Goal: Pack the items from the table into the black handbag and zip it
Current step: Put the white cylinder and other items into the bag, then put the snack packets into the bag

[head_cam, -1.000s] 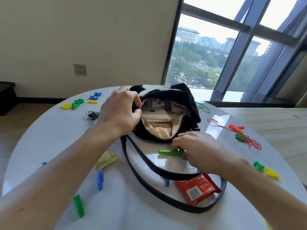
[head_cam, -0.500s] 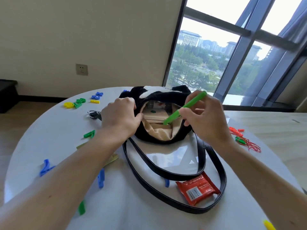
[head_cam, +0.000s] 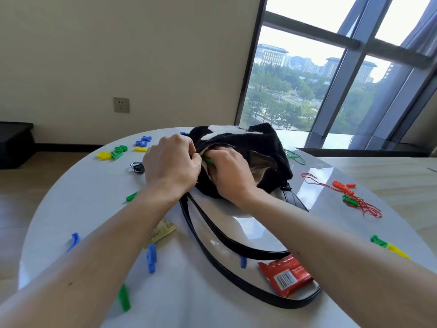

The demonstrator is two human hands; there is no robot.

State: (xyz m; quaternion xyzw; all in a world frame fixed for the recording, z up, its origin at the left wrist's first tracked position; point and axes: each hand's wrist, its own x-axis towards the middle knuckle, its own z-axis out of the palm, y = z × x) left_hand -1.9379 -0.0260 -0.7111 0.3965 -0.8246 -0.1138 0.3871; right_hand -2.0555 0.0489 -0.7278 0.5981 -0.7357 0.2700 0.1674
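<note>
Black handbag [head_cam: 250,147] sits toward the far edge of the round white bench [head_cam: 94,185], mouth open, tan lining showing, zipper not closed. Its two black straps [head_cam: 212,235] loop toward the near edge.

Left hand [head_cam: 171,164]: fingers closed on the bag's left rim at the opening, pinching the fabric. Right hand [head_cam: 230,172]: reaching into the opening, fingers curled around a green pen [head_cam: 208,160]; only a short green bit shows between the two hands, rest is hidden by the hand and bag.

On the bench outside the bag:
- red snack packet [head_cam: 286,275], near edge, lying partly over the strap loop
- yellow packet [head_cam: 163,230], partly under the left forearm
- keyring [head_cam: 136,166], just left of the left hand
- blue clips [head_cam: 151,258] and green clips [head_cam: 124,300], scattered over the near-left part; another green one [head_cam: 131,196] beside the left forearm
- coloured plastic letters [head_cam: 118,151] (yellow, green, blue), far-left edge
- green cord [head_cam: 295,157], just right of the bag
- red cord [head_cam: 340,192] tangled with orange and green pieces, right edge
- green and yellow pieces [head_cam: 387,246], near-right edge

Beyond the bench: wall socket [head_cam: 121,104], window [head_cam: 307,79].
</note>
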